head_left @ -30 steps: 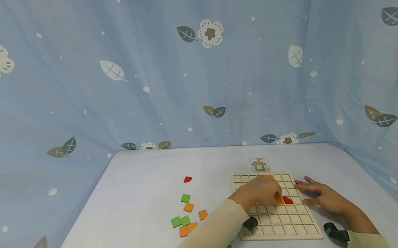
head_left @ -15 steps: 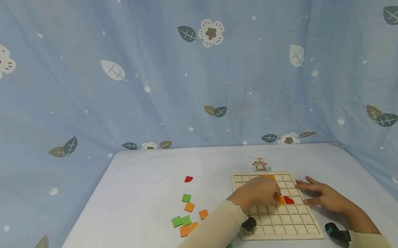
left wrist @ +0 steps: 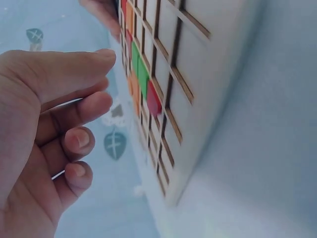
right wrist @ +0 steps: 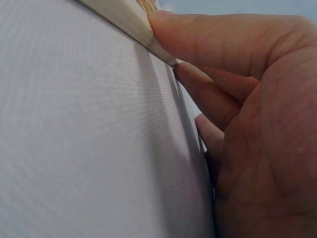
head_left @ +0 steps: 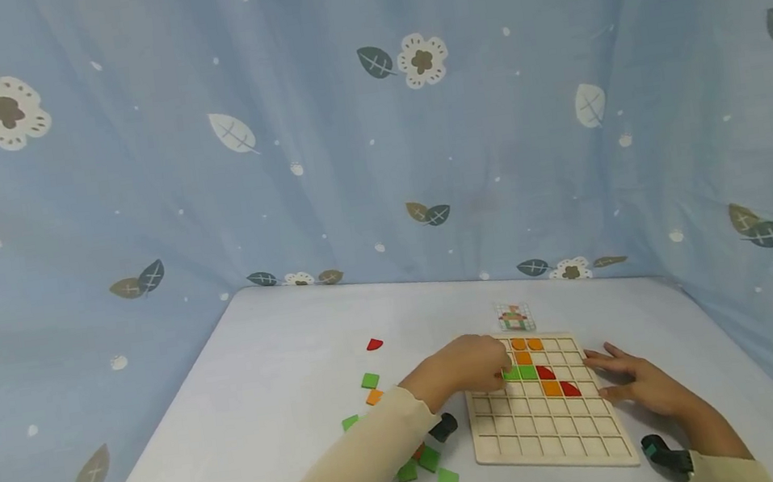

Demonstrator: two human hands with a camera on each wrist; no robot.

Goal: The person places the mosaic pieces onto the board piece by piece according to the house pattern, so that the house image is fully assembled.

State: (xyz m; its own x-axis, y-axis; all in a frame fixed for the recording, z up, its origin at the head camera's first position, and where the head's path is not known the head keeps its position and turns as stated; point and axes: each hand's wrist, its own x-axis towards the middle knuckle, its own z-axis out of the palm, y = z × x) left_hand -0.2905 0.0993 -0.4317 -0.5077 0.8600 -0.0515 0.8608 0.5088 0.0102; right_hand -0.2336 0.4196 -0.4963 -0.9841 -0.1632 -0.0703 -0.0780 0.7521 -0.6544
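Covering part of the board (head_left: pixel 529 434) in the head view, the left hand (head_left: pixel 463 363) hides the cells under its fingertips. The left wrist view fills that gap: its fingers are loosely bent with nothing visible between them, and a red tile (left wrist: pixel 154 101) sits in a cell at the end of two green tiles (left wrist: pixel 143 78). Whether those fingertips touch the board, one cannot tell.

Seen from the head, the right hand (head_left: pixel 635 381) lies with fingers spread at the board's right edge, holding nothing; the right wrist view adds the contact — the thumb (right wrist: pixel 171 30) rests against the board's side.

Only the head view gives the whole layout — orange tiles (head_left: pixel 522 358) toward the far edge and nearer, a second red tile (head_left: pixel 546 372) right of the green pair, another below it. The card (head_left: pixel 515 317) lies just beyond the board, while loose tiles (head_left: pixel 447 481) lie scattered to its left on the worktop (head_left: pixel 286 368), some partly behind the left sleeve (head_left: pixel 350 462).
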